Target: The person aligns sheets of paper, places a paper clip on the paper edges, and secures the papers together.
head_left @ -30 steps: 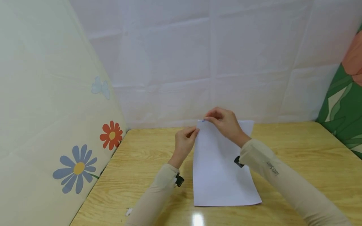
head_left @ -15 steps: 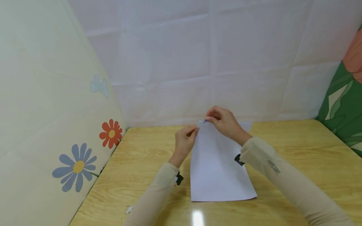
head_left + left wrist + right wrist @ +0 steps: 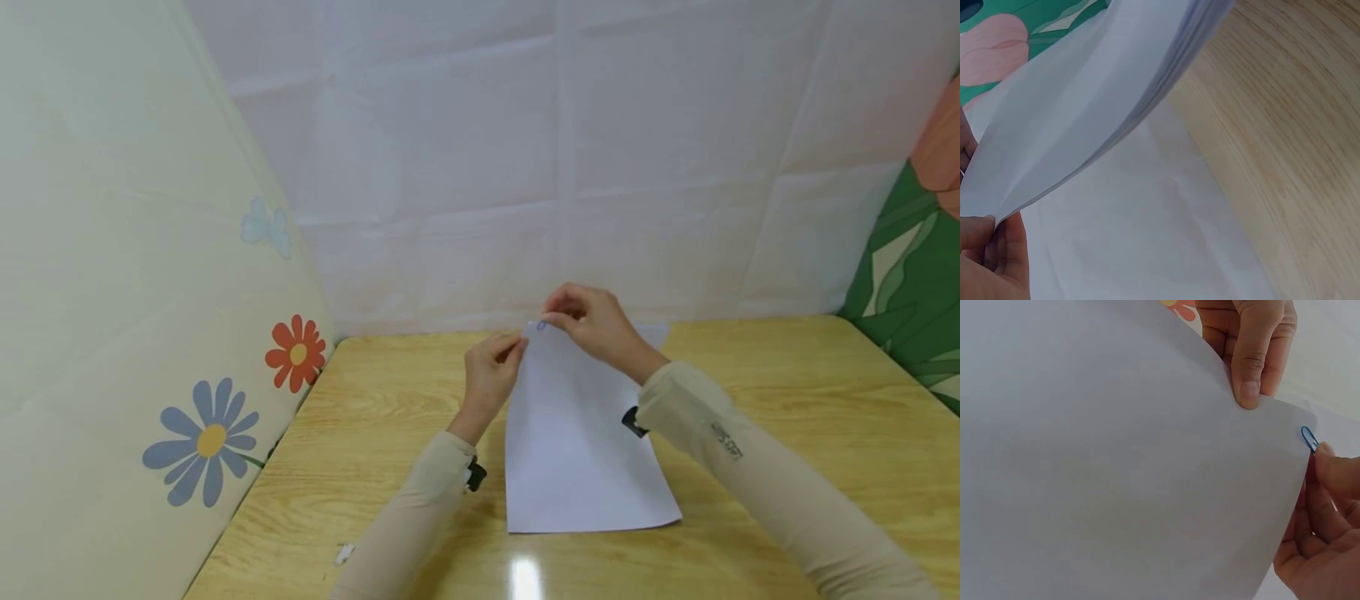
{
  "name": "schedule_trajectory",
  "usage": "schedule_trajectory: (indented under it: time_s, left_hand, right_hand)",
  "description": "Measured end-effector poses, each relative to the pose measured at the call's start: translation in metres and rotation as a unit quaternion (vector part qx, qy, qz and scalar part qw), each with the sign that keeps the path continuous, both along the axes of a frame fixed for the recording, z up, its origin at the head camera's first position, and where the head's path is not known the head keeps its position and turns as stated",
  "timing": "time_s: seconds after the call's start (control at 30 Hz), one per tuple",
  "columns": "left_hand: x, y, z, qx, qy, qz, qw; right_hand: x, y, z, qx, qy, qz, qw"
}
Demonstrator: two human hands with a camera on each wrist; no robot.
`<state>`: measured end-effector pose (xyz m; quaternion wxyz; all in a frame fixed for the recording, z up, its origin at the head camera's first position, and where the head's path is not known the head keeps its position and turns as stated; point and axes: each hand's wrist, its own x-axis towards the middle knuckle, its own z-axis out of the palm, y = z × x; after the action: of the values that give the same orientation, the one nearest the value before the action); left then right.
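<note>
Several white paper sheets form a stack with its far end raised above the table; its layered edge shows in the left wrist view. My left hand pinches the stack's left edge close to the far left corner, thumb on the near face. A blue paper clip sits at the top edge by that corner, its loop over the front sheet. My right hand pinches the clip's outer end between thumb and fingers. In the right wrist view both the left hand and the right hand appear around the corner.
A wood-grain table lies beneath, with a small whitish scrap or mark near the left sleeve. A white cloth backdrop rises behind the table. Flowered panels stand at the left and right.
The stack's near end has shifted slightly away and left since the first frame. More of the blue clip's loop now shows over the paper. Both hands keep nearly the same place.
</note>
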<state>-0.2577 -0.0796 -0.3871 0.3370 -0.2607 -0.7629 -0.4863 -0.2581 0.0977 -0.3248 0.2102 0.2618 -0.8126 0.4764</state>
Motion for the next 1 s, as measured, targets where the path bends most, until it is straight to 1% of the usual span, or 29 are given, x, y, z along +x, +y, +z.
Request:
schedule_trajectory:
  time_s: [0.27,0.4,0.73,1.0]
  left_hand:
    - [0.0020,-0.0013,0.0025,-0.019,0.009,0.001,0.9998]
    - [0.0031,-0.0011,0.0032,-0.023,0.002,0.000,0.9997]
    - [0.0081,-0.0003,0.0039,-0.016,-0.022,-0.018,0.9995]
    - [0.0083,-0.0011,0.0034,-0.020,-0.019,-0.016,0.9995]
  right_hand:
    - [0.0019,0.0007,0.0015,0.000,-0.005,-0.008,1.0000]
    - [0.0027,0.0002,0.0021,-0.011,0.001,-0.007,0.9999]
    - [0.0021,0.0002,-0.0006,-0.016,0.018,-0.006,0.9997]
    - [-0.0006,-0.0013,-0.0039,-0.018,0.022,0.001,0.9996]
